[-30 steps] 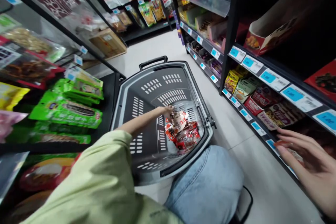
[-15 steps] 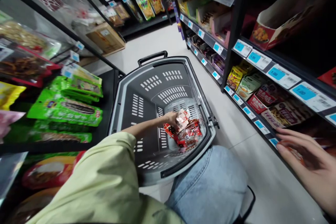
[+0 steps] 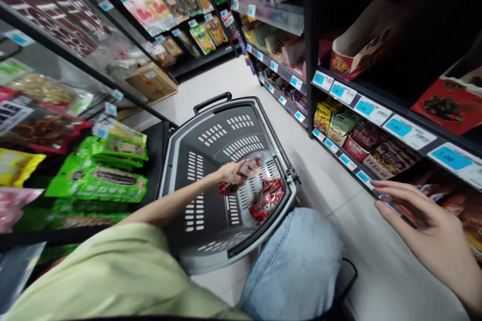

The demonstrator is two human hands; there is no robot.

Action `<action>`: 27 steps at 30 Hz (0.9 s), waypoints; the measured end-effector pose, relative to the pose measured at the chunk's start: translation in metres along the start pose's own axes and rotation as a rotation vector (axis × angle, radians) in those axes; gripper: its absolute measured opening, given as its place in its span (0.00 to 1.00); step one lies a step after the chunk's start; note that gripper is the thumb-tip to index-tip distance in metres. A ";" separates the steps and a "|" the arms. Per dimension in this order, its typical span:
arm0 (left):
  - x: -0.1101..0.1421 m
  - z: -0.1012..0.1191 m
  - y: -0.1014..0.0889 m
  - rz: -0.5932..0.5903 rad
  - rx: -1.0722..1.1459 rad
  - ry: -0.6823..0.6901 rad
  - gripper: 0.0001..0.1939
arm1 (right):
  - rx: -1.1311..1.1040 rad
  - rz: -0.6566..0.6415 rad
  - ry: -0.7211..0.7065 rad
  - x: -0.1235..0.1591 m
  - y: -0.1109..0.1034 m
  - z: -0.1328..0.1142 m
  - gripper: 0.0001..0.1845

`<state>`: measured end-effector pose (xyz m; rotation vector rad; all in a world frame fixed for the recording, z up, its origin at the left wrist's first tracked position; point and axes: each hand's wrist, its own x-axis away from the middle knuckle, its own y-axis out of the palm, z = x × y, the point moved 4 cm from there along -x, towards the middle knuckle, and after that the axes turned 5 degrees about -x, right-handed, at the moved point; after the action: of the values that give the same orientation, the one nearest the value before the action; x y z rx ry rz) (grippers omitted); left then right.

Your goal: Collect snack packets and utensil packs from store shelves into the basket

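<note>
My left hand (image 3: 232, 172) is inside a grey shopping basket (image 3: 211, 218), closed on small snack packets. One pale pink packet (image 3: 250, 167) sticks out past the fingers, and a dark red packet (image 3: 228, 188) hangs below them; both are blurred. Several shiny red snack packets (image 3: 268, 199) lie in a heap at the basket's bottom, apart from the hand. At the right, my right hand (image 3: 433, 223) hovers beside the lowest shelf with thumb and fingers apart. Red packets show behind its fingers, and I see nothing held in it.
Price labels line the right shelf edge (image 3: 393, 125), above boxed snacks (image 3: 371, 140). Green snack bags (image 3: 101, 180) hang on the left rack. A cardboard box (image 3: 152, 83) stands on the floor beyond. My denim-covered knee (image 3: 297, 261) is close to the basket.
Inside the basket, my left hand has moved left, off the heap, carrying the packets with it. My right hand stays open near the shelf. The view has tilted slightly up.
</note>
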<state>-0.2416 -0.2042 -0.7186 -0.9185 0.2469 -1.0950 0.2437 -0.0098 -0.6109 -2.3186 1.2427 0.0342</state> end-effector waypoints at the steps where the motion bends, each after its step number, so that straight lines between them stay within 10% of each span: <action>1: -0.001 0.012 -0.021 -0.016 -0.067 -0.022 0.29 | -0.002 0.004 0.003 0.000 0.001 0.000 0.11; 5: 0.012 0.084 -0.091 0.011 -0.100 -0.031 0.28 | -0.072 -0.010 0.012 0.000 0.007 0.001 0.13; 8: 0.033 0.153 -0.102 0.103 0.270 0.006 0.22 | -0.139 -0.025 0.024 0.000 0.011 -0.002 0.13; 13: 0.035 0.282 -0.025 0.097 0.771 0.329 0.23 | -0.268 0.009 0.048 0.007 0.005 -0.022 0.20; 18: 0.030 0.388 0.096 -0.245 0.959 0.449 0.21 | -0.125 0.212 0.065 0.018 -0.022 -0.046 0.36; 22: 0.037 0.415 0.153 -0.445 1.156 0.322 0.24 | 0.076 0.483 0.200 0.023 -0.050 -0.036 0.26; 27: 0.034 0.401 0.161 -0.547 1.288 0.147 0.25 | -0.268 0.458 0.287 0.019 -0.051 -0.021 0.18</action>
<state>0.1162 -0.0027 -0.5798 0.2873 -0.5944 -1.4907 0.2908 -0.0100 -0.5761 -2.2572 2.0050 0.0261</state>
